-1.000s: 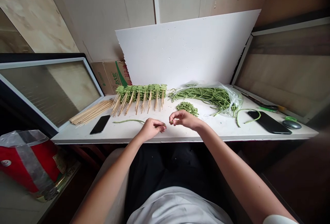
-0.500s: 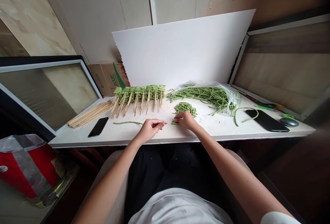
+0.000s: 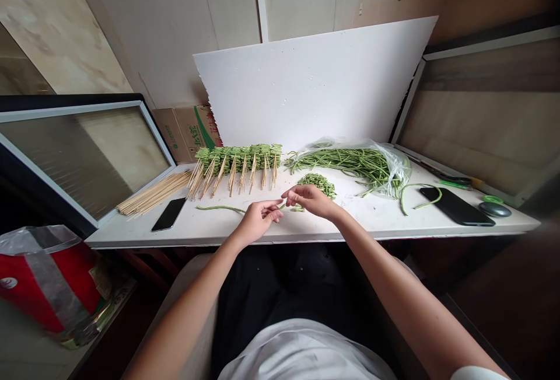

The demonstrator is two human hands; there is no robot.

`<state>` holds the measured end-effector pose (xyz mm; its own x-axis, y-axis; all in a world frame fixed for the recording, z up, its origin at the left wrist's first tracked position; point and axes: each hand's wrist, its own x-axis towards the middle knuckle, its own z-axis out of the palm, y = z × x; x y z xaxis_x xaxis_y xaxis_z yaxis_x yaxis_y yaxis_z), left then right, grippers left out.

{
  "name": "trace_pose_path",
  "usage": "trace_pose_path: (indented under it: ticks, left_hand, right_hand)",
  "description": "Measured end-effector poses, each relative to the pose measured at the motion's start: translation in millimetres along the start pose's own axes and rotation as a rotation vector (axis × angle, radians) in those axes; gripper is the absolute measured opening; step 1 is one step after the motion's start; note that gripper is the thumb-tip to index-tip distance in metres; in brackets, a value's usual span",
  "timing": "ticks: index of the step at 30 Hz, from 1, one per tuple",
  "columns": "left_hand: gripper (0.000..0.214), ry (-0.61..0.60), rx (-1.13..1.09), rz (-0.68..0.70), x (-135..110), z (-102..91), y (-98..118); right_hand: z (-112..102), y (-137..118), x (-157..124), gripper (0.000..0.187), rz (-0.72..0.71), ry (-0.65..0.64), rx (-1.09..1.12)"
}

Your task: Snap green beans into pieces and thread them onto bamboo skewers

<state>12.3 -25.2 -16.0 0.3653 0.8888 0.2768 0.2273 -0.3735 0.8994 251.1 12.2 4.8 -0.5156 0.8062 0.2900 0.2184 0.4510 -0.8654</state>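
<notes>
A long green bean point(image 3: 219, 209) runs through my left hand point(image 3: 255, 221), its tail lying on the table to the left. My left fingers are closed round it, and its short end sticks out on the right. At that end my right hand point(image 3: 308, 199) pinches with thumb and fingertips; the exact contact is partly hidden. Just behind my right hand lies a pile of short cut bean pieces point(image 3: 321, 182). A few more cut pieces point(image 3: 297, 209) rest on the table beneath it.
Skewered bean bundles point(image 3: 238, 158) stand stacked at the back left, beside loose bamboo skewers point(image 3: 153, 193) and a phone point(image 3: 168, 215). Whole long beans point(image 3: 350, 161) spill from a clear plastic bag point(image 3: 396, 164). Another phone point(image 3: 457, 206) and a dark rounded object point(image 3: 495, 209) lie right.
My right hand has risen from the cut pieces on the table and moved left to the bean's end at my left hand. My left hand has barely moved.
</notes>
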Motion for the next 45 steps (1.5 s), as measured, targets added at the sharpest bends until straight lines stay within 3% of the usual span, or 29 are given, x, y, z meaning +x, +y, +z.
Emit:
trace_pose_path:
  ticks: [6,11,20,25,33,39,45]
  left_hand:
    - [0.062,0.066,-0.136,-0.075,-1.0,-0.4,5.5]
    - [0.028,-0.015,0.047,-0.036,0.5,-11.1,8.0]
    - [0.019,0.124,0.202,0.028,-2.3,-9.9,16.7]
    - [0.008,0.168,0.267,0.105,-5.1,-5.4,20.8]
    - [0.011,0.145,0.354,0.135,0.3,-10.0,6.1]
    - [0.010,0.145,0.297,0.206,1.6,-14.4,2.0]
    - [0.017,0.061,0.125,0.253,0.3,-13.0,6.9]
  right_hand:
    - [14.8,-22.9,-1.4,0.050,-0.063,0.097,-0.071]
    - [8.6,-28.2,-3.1,0.046,-0.058,0.150,-0.038]
    - [8.2,-38.1,-7.9,0.037,-0.062,0.019,-0.181]
    - [16.2,-34.2,-6.4,0.041,-0.076,0.040,-0.213]
    - [17.7,-38.6,-8.8,0.034,-0.064,0.038,-0.236]
    - [18.1,-35.7,-6.6,0.040,-0.034,-0.055,-0.111]
    - [14.4,-22.3,-5.6,0.045,0.020,-0.186,0.184]
